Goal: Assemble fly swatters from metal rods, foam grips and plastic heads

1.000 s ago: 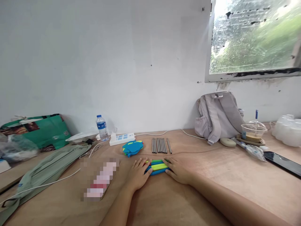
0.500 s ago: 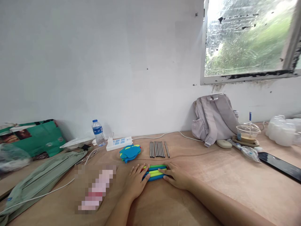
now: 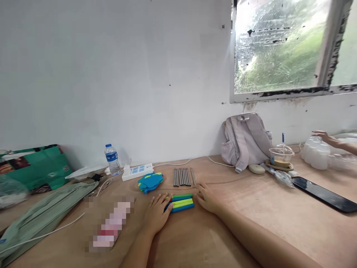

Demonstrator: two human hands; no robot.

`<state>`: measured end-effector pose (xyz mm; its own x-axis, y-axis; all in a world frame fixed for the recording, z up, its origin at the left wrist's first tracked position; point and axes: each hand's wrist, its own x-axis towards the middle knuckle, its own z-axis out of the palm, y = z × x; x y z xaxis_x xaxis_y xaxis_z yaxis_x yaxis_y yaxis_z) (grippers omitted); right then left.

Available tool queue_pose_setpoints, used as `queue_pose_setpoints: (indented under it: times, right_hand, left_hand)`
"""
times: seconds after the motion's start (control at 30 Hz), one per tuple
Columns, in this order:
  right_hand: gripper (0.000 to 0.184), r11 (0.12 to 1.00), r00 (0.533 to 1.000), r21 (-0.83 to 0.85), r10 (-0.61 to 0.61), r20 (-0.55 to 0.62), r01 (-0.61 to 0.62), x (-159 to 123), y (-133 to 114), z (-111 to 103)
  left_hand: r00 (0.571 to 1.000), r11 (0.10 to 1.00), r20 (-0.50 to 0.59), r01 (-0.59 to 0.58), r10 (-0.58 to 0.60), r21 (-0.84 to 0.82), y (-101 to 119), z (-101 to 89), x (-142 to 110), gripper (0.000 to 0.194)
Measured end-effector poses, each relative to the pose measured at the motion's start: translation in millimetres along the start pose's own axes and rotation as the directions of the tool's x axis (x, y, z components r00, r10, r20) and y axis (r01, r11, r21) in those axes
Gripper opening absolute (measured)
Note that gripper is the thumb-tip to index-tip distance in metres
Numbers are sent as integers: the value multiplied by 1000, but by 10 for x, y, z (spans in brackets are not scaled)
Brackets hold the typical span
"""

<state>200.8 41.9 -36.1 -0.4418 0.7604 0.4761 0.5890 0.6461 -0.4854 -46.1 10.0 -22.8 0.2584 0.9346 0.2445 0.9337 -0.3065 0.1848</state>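
A row of green, blue and yellow tubes (image 3: pixel 182 203), with a bit of red at the left, lies side by side on the wooden table. My left hand (image 3: pixel 158 213) rests over their left ends, fingers spread and flat, holding none of them. At the right ends, my right hand (image 3: pixel 205 199) is open with its fingers stretched forward, just off the tubes. Its fingertips are close to the near end of a single metal tube (image 3: pixel 193 176). Several more metal tubes (image 3: pixel 182 177) stand in a neat row left of that one. A stack of flat blue pieces with yellow spots (image 3: pixel 151 182) lies beyond my left hand.
A power strip (image 3: pixel 137 171) and water bottle (image 3: pixel 112 160) stand near the wall. Left are a blurred pink object (image 3: pixel 113 225) and green cloth (image 3: pixel 47 212). Right are a backpack (image 3: pixel 247 141), drink cup (image 3: pixel 281 155), dark phone-like slab (image 3: pixel 325 194) and another person's hand (image 3: pixel 323 136) over plastic bottles (image 3: pixel 316 154).
My right hand has come off the tubes and shifted forward toward the metal tubes. My left hand stays on the tubes. The view has turned right, and another person's hand has appeared.
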Motion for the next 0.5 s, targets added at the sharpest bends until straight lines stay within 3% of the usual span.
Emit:
queue_pose_setpoints:
  times: [0.1,0.27,0.4,0.5]
  right_hand:
    - [42,996,995,-24,88,-46,-89,60,176,-19]
    - [52,993,999,-116,38,-6,-39,215,287,-19]
    - [47,994,999,-109,27,43,-23,327,340,-3]
    - [45,991,997,-124,50,55,-43,323,388,-5]
  left_hand:
    - [998,1000,-54,-20,20,12,31,-26,6,45]
    - [964,981,-184,-194,193,10,257,-132,-21,35]
    - [926,939,-181,-342,331,-30,457,-186,-59,25]
    - [919,928,-177,-367,352,-60,510,-178,-63,24]
